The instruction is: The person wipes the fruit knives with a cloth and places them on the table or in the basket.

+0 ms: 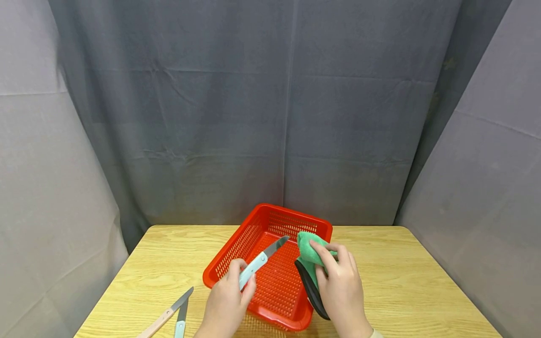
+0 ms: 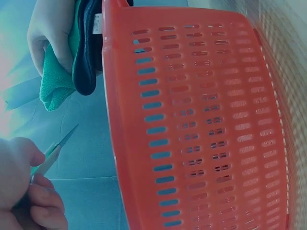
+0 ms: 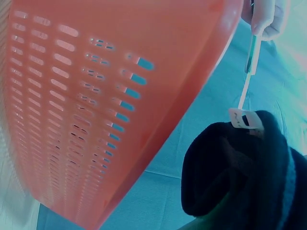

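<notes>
My left hand (image 1: 226,300) grips a small knife (image 1: 252,271) by its pale blue handle, the blade pointing up and to the right over a red plastic basket (image 1: 214,263). In my right hand (image 1: 343,286) is a folded green cloth (image 1: 310,248) with a black part hanging below the fingers. The cloth overlaps the basket's right side in the head view, a short way from the blade tip. From the left wrist view, the knife (image 2: 50,158) and the cloth (image 2: 56,86) are apart. A white tag (image 3: 244,119) shows on the black part in the right wrist view.
Left of the basket, a knife with a beige handle (image 1: 157,324) and another with a pale blue handle (image 1: 180,326) lie on the wooden table (image 1: 405,281), their blades close together. Grey curtains (image 1: 220,117) stand behind and at both sides.
</notes>
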`<state>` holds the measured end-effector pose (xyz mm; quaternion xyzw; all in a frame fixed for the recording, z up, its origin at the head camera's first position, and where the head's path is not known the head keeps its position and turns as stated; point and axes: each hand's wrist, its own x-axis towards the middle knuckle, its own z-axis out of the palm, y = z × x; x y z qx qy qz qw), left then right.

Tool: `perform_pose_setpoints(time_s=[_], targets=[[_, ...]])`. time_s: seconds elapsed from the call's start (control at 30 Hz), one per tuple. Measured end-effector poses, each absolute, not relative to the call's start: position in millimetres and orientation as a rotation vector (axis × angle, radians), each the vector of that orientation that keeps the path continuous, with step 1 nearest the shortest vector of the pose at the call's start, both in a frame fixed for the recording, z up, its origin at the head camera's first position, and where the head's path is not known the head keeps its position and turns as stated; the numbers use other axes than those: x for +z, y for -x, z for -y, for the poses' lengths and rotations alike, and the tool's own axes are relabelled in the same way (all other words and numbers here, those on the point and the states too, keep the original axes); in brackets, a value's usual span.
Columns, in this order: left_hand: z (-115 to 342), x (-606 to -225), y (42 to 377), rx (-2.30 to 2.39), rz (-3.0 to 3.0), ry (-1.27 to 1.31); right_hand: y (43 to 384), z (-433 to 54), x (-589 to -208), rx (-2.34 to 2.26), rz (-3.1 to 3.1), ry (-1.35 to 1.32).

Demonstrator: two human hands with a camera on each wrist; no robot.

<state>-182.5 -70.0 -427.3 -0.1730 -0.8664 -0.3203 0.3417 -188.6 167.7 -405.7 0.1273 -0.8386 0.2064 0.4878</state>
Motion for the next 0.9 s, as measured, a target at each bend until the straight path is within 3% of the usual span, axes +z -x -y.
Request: perform_pose_setpoints(time_s=[0.9], targets=[[71.2,-429.9,185.0,-0.762,2.174,0.406,188.3,-166.8,-405.7,0.505,2.008,-0.335]])
